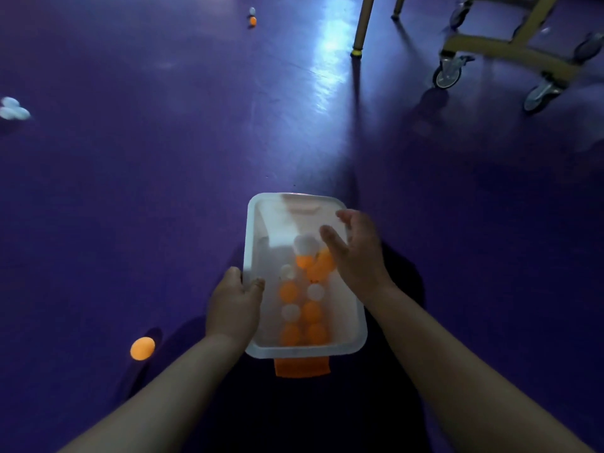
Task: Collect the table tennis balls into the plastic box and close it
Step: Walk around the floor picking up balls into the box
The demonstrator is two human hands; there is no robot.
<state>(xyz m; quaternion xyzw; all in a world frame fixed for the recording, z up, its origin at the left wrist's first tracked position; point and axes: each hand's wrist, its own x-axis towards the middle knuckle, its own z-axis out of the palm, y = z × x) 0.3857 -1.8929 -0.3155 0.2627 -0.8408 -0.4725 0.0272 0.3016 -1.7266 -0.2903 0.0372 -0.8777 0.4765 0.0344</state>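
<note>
Forearms, two, bare, entering from the lower corners of my feed. Left hand (pixel 233 305) – grips the left rim of the plastic box (pixel 250 230), thumb curled over the edge, fingers hidden below. Right hand (pixel 356 256) – over the right rim, fingers loosely spread and blurred; I cannot tell whether it touches the balls beneath it. The box is translucent, open-topped and held above the purple floor (pixel 163 174), with an orange latch (pixel 302 367) hanging at its near end. Balls in the box (pixel 289 291): orange and white mixed, gathered from the near end towards the right wall. On the floor, one orange ball (pixel 142 348) lies near the box on its left. A blurred cluster of white balls (pixel 13 108) lies well away at the far left. A white ball (pixel 252 10) and an orange one (pixel 252 21) lie just beside each other, far ahead. At far right stand a yellow table leg (pixel 362 27) and a yellow wheeled frame (pixel 510 50) on castors.
</note>
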